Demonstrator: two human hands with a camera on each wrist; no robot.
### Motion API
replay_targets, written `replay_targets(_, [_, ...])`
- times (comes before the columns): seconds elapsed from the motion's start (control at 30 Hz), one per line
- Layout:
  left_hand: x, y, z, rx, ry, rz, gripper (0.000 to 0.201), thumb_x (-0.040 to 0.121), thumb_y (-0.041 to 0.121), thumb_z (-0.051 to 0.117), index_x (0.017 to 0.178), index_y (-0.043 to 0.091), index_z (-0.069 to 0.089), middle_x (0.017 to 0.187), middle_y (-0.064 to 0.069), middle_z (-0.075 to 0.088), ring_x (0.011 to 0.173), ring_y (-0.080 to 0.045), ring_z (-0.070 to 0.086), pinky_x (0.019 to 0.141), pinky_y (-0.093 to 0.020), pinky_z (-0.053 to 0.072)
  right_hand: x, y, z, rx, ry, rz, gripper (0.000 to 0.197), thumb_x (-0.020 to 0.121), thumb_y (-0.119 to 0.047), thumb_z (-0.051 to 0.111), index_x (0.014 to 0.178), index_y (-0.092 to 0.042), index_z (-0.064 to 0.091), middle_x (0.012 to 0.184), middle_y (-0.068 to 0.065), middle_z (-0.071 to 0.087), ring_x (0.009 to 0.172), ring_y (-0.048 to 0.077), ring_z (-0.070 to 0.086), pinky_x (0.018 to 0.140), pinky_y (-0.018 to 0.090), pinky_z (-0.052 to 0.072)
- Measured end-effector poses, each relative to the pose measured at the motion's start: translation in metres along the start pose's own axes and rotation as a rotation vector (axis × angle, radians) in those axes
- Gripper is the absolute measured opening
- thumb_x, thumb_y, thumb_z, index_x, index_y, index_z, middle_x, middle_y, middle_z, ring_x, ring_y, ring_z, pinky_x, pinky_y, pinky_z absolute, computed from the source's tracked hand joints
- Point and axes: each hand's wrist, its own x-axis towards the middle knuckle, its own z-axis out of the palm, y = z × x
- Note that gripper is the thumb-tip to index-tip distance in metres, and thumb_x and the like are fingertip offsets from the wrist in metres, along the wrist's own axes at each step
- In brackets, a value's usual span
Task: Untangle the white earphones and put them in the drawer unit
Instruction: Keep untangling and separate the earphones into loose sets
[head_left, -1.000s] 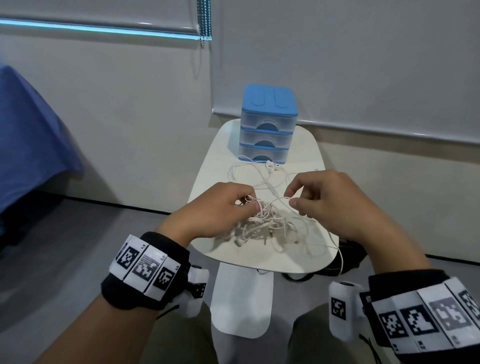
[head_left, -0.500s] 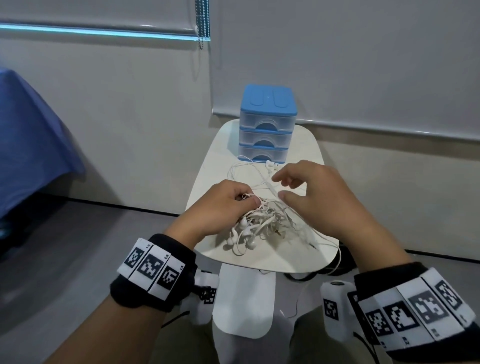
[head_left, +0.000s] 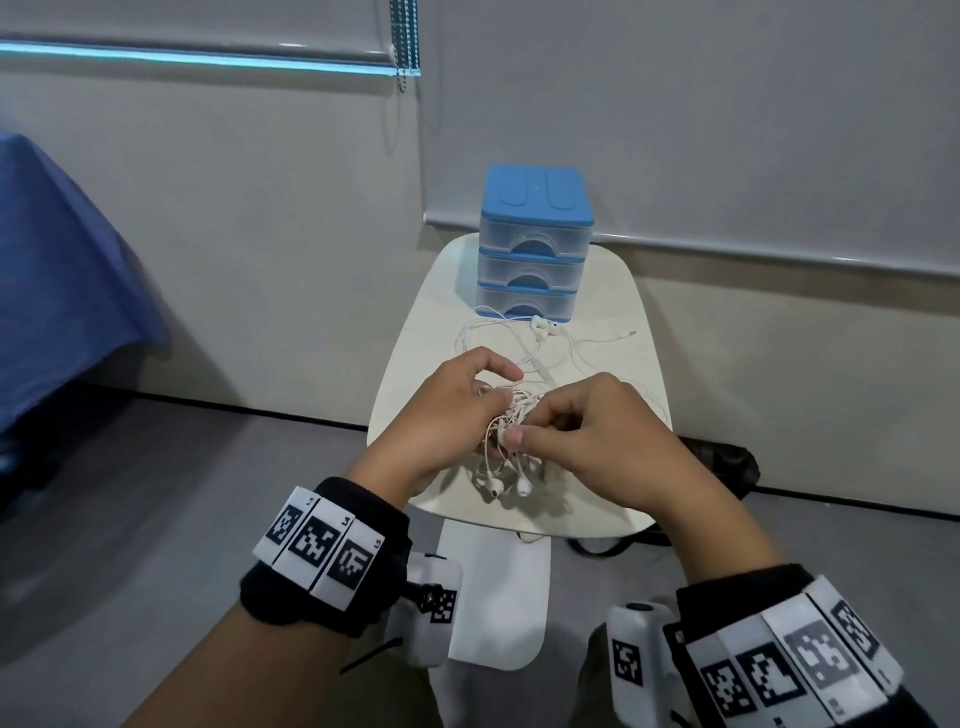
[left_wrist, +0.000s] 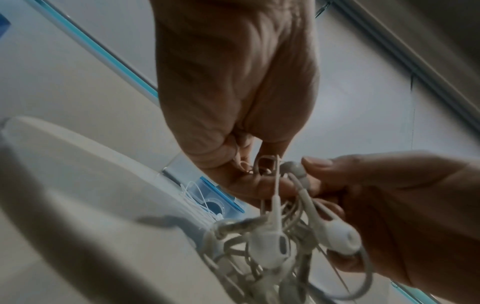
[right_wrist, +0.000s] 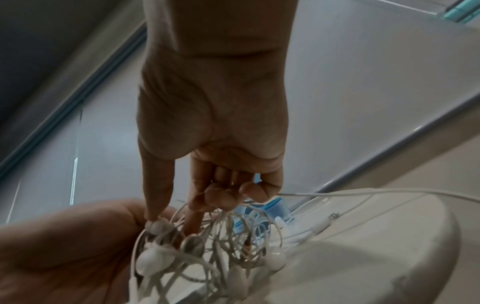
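A knot of white earphones hangs between both hands just above the small white table, two earbuds dangling under it. My left hand grips the tangle from the left with curled fingers. From the right, my right hand pinches an earbud and cord between thumb and forefinger. Loose cable trails back across the table to the blue-topped drawer unit, whose three clear drawers are closed.
The table is narrow, with floor on both sides and a wall close behind the drawer unit. A blue cloth hangs at far left. Dark cables lie on the floor at the right of the table.
The right hand has come back from its reach over the cords and now pinches the knot near the left hand. The tangle has lifted slightly off the table.
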Motion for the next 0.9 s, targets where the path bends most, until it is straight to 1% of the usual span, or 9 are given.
replay_targets(0.13, [-0.001, -0.004, 0.003, -0.041, 0.002, 0.006, 0.024, 0.102, 0.011, 0.056, 0.110, 0.030, 0.068, 0.068, 0.002, 0.054, 0.064, -0.020, 0.053, 0.068, -0.039, 0.050, 0.001, 0.003, 0.004, 0.034, -0.021, -0.008, 0.022, 0.078, -0.025, 0.089, 0.078, -0.011, 0.071, 0.054, -0.007, 0.058, 0.051, 0.007, 0.049, 0.057, 0.021, 0.040])
replay_targets(0.27, [-0.004, -0.003, 0.003, -0.088, -0.009, 0.019, 0.025, 0.103, 0.010, 0.055, 0.114, 0.029, 0.067, 0.069, 0.001, 0.054, 0.064, -0.018, 0.050, 0.068, -0.037, 0.048, -0.001, 0.007, 0.003, 0.008, -0.041, -0.032, 0.024, 0.077, -0.019, 0.089, 0.083, -0.016, 0.067, 0.061, -0.007, 0.060, 0.054, 0.005, 0.050, 0.056, 0.019, 0.040])
replay_targets(0.4, [-0.006, -0.004, 0.002, -0.106, -0.006, 0.028, 0.025, 0.103, 0.010, 0.056, 0.117, 0.029, 0.066, 0.069, 0.001, 0.053, 0.068, -0.020, 0.052, 0.070, -0.039, 0.049, -0.004, 0.009, 0.002, 0.053, -0.055, -0.058, 0.023, 0.078, -0.006, 0.087, 0.086, -0.011, 0.066, 0.071, -0.001, 0.067, 0.060, 0.005, 0.057, 0.061, 0.016, 0.046])
replay_targets(0.6, [-0.009, -0.005, -0.002, -0.047, 0.027, 0.059, 0.028, 0.104, 0.014, 0.055, 0.114, 0.035, 0.069, 0.076, 0.001, 0.054, 0.064, -0.011, 0.049, 0.064, -0.028, 0.041, -0.002, 0.012, -0.010, 0.066, -0.108, -0.038, 0.016, 0.084, -0.003, 0.081, 0.089, -0.017, 0.075, 0.078, 0.005, 0.074, 0.068, 0.011, 0.060, 0.071, 0.028, 0.050])
replay_targets(0.67, [-0.011, -0.001, -0.003, -0.067, -0.026, 0.057, 0.027, 0.105, 0.019, 0.054, 0.114, 0.037, 0.071, 0.085, -0.002, 0.060, 0.073, -0.014, 0.053, 0.070, -0.030, 0.041, -0.002, 0.013, -0.016, 0.090, -0.066, -0.032, 0.010, 0.088, -0.007, 0.079, 0.086, -0.017, 0.077, 0.078, 0.009, 0.073, 0.070, 0.014, 0.060, 0.073, 0.033, 0.049])
replay_targets(0.73, [-0.016, 0.004, -0.003, -0.141, -0.168, 0.087, 0.023, 0.103, 0.029, 0.057, 0.121, 0.036, 0.070, 0.109, -0.002, 0.071, 0.089, -0.017, 0.061, 0.076, -0.031, 0.043, -0.002, 0.009, -0.020, 0.188, 0.018, -0.039, 0.009, 0.091, -0.010, 0.076, 0.083, -0.014, 0.075, 0.076, 0.014, 0.069, 0.069, 0.015, 0.058, 0.072, 0.031, 0.047])
replay_targets(0.8, [-0.021, 0.007, -0.001, -0.118, -0.263, 0.178, 0.030, 0.096, 0.030, 0.068, 0.126, 0.031, 0.067, 0.126, -0.001, 0.067, 0.090, -0.016, 0.062, 0.074, -0.025, 0.046, -0.001, 0.002, -0.022, 0.300, 0.102, -0.054, 0.013, 0.093, -0.007, 0.071, 0.081, -0.011, 0.072, 0.070, 0.007, 0.064, 0.066, 0.009, 0.056, 0.066, 0.019, 0.044])
replay_targets(0.83, [-0.022, 0.008, 0.000, -0.114, -0.264, 0.217, 0.032, 0.094, 0.024, 0.073, 0.126, 0.025, 0.066, 0.125, 0.000, 0.066, 0.083, -0.013, 0.062, 0.071, -0.022, 0.047, -0.001, -0.002, -0.023, 0.352, 0.130, -0.064, 0.014, 0.094, -0.005, 0.069, 0.080, -0.009, 0.070, 0.069, 0.003, 0.063, 0.064, 0.007, 0.055, 0.063, 0.015, 0.042])
replay_targets(0.9, [-0.021, 0.010, 0.003, -0.121, -0.224, 0.238, 0.027, 0.094, 0.012, 0.075, 0.119, 0.014, 0.065, 0.113, 0.002, 0.070, 0.075, -0.005, 0.062, 0.070, -0.017, 0.048, 0.001, -0.010, -0.025, 0.448, 0.171, -0.080, 0.018, 0.094, -0.005, 0.066, 0.078, -0.013, 0.066, 0.071, 0.001, 0.064, 0.067, 0.008, 0.054, 0.063, 0.020, 0.041])
